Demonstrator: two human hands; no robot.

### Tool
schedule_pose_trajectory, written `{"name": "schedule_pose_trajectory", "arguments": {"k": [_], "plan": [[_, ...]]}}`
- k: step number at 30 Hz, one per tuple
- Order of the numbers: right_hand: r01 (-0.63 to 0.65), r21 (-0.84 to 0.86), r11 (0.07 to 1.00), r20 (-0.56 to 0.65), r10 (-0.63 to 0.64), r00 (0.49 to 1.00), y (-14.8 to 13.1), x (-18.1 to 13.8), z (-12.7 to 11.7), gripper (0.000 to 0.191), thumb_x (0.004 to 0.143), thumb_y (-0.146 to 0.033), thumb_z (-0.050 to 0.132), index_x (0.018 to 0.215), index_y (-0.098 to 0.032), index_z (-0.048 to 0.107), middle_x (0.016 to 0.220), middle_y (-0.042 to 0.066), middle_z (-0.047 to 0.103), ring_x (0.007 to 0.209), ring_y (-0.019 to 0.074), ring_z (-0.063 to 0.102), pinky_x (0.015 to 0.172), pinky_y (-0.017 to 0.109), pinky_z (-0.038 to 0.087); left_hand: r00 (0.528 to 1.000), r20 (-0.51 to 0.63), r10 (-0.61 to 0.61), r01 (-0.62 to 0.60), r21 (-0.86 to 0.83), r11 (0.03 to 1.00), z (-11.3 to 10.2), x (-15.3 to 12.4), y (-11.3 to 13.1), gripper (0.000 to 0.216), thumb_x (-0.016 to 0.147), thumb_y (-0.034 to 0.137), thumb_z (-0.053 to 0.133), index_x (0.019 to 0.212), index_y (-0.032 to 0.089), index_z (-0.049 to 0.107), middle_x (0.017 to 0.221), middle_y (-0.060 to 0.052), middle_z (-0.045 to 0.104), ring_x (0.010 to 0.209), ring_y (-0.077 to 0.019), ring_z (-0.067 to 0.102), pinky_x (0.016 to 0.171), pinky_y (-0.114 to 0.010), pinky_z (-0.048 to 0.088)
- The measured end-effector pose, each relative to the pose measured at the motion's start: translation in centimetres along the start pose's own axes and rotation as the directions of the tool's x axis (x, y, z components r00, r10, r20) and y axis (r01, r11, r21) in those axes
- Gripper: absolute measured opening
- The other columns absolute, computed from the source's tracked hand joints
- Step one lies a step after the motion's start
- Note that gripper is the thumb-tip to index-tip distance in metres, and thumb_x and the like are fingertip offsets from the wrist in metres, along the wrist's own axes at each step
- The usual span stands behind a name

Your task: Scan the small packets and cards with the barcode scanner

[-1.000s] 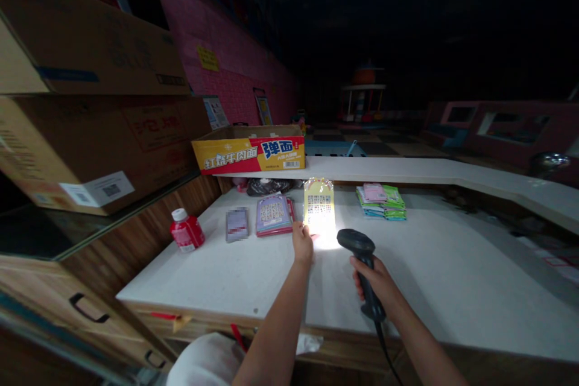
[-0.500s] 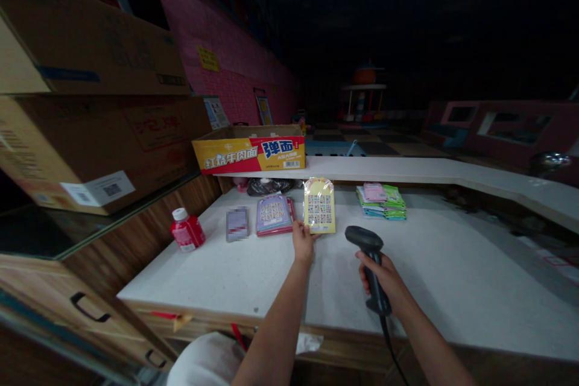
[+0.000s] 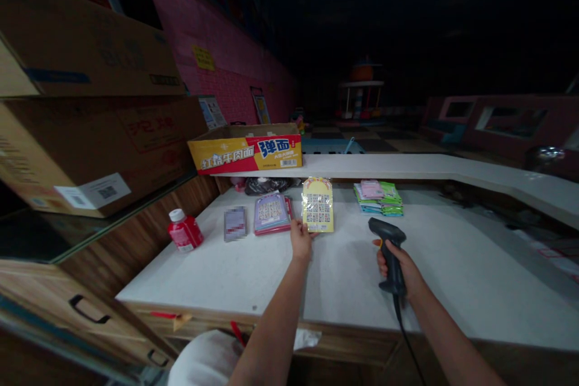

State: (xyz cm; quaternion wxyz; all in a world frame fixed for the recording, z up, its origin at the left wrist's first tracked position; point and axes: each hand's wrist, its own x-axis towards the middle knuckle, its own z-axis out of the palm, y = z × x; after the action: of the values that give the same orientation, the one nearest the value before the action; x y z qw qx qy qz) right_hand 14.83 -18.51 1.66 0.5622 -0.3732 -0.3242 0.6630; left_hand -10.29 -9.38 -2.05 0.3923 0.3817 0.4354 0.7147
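Observation:
My left hand (image 3: 301,240) grips the lower left corner of a yellow packet (image 3: 318,205) in clear glossy wrap, with a grid of small pictures on the side toward me. The packet is held upright over the counter. My right hand (image 3: 398,268) is wrapped round the handle of a black barcode scanner (image 3: 388,247), its cord hanging down past the counter's front edge. Left of the yellow packet lies a stack of purple and red packets (image 3: 271,214). Behind the scanner sits a pile of green, pink and blue packets (image 3: 379,198).
On the white counter (image 3: 226,277) stand a red bottle (image 3: 184,230) with a white cap and a flat greyish item (image 3: 236,223), its face blurred. An open noodle carton (image 3: 246,151) rests on the raised ledge (image 3: 384,164). Large cardboard boxes (image 3: 99,145) are stacked at left.
My right hand has moved to the right with the scanner, whose head now points more to the left. My left hand still holds the yellow packet in nearly the same place.

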Motion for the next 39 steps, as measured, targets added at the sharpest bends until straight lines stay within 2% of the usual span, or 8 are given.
{"name": "schedule_pose_trajectory", "arguments": {"k": [8,12,16,22,27,31,37,39], "plan": [[0.008,-0.007,1.0,0.0,-0.008,1.0,-0.3,-0.6,0.3,0.043,0.068,-0.051,0.077,0.091,-0.017,0.061,0.054,-0.003,0.053,0.042,0.0104,0.045,0.039,0.021,0.037,0.99,-0.105,0.097,-0.094,0.031,0.995,-1.3,-1.7,2.7,0.039,0.077,0.054,0.061,0.09,0.022,0.043,0.087,-0.004,0.06,0.082,-0.0208,0.066,0.065,-0.038,0.06],[0.005,0.032,0.999,0.003,-0.005,1.0,0.0,-0.4,-0.1,0.042,0.068,-0.048,0.078,0.091,-0.017,0.063,0.054,-0.003,0.054,0.043,0.0106,0.046,0.039,0.021,0.038,0.956,-0.222,0.189,-0.171,0.099,0.98,-4.3,0.0,6.5,0.029,0.082,0.044,0.057,0.094,0.021,0.044,0.092,-0.005,0.062,0.08,-0.0193,0.067,0.066,-0.036,0.059],[-0.003,0.052,0.999,-0.008,0.004,1.0,0.4,-0.1,-0.5,0.039,0.069,-0.045,0.078,0.091,-0.018,0.063,0.055,-0.003,0.054,0.043,0.0109,0.047,0.038,0.021,0.039,0.917,-0.362,0.17,-0.073,0.266,0.961,-7.2,2.8,10.3,0.015,0.087,0.029,0.049,0.098,0.019,0.046,0.091,-0.006,0.063,0.076,-0.0186,0.067,0.066,-0.037,0.058],[-0.023,0.055,0.998,-0.005,0.023,1.0,0.6,0.1,-0.8,0.039,0.069,-0.046,0.078,0.092,-0.018,0.064,0.056,-0.003,0.055,0.044,0.011,0.049,0.038,0.021,0.04,0.873,-0.438,0.214,0.226,0.753,0.618,-9.8,4.3,11.7,0.009,0.084,0.023,0.052,0.088,0.017,0.058,0.087,-0.014,0.067,0.092,-0.0298,0.067,0.082,-0.043,0.05],[-0.026,0.049,0.998,-0.004,0.027,1.0,0.6,0.1,-0.7,0.04,0.069,-0.047,0.078,0.092,-0.018,0.063,0.055,-0.003,0.055,0.043,0.0102,0.048,0.038,0.02,0.039,0.922,-0.305,0.24,0.224,0.923,0.311,-10.6,3.9,11.5,0.024,0.087,0.029,0.047,0.087,0.015,0.066,0.089,-0.019,0.069,0.095,-0.0351,0.065,0.084,-0.045,0.046],[-0.025,0.055,0.998,-0.002,0.026,1.0,0.5,0.0,-0.5,0.042,0.067,-0.048,0.08,0.092,-0.018,0.064,0.055,-0.003,0.055,0.043,0.0098,0.048,0.038,0.02,0.039,0.924,-0.221,0.312,0.201,0.975,0.095,-10.5,2.9,11.7,0.035,0.09,0.034,0.046,0.107,0.011,0.067,0.105,-0.022,0.064,0.105,-0.0352,0.058,0.091,-0.047,0.042],[-0.038,0.076,0.996,0.006,0.038,0.999,0.5,0.1,-0.5,0.038,0.069,-0.046,0.079,0.091,-0.018,0.064,0.055,-0.003,0.055,0.044,0.0097,0.047,0.038,0.02,0.04,0.937,0.262,0.232,-0.27,0.963,0.002,-10.0,1.7,10.8,0.035,0.093,0.03,0.043,0.123,0.021,0.062,0.127,-0.014,0.059,0.115,-0.0283,0.054,0.099,-0.042,0.041],[-0.038,0.081,0.996,0.012,0.037,0.999,0.6,0.2,-0.6,0.036,0.071,-0.045,0.078,0.091,-0.018,0.064,0.055,-0.003,0.055,0.044,0.0097,0.047,0.038,0.02,0.04,0.924,0.34,0.176,-0.345,0.939,-0.006,-9.8,1.5,10.3,0.035,0.094,0.031,0.044,0.123,0.023,0.061,0.13,-0.012,0.059,0.118,-0.028,0.053,0.101,-0.043,0.04]]}}
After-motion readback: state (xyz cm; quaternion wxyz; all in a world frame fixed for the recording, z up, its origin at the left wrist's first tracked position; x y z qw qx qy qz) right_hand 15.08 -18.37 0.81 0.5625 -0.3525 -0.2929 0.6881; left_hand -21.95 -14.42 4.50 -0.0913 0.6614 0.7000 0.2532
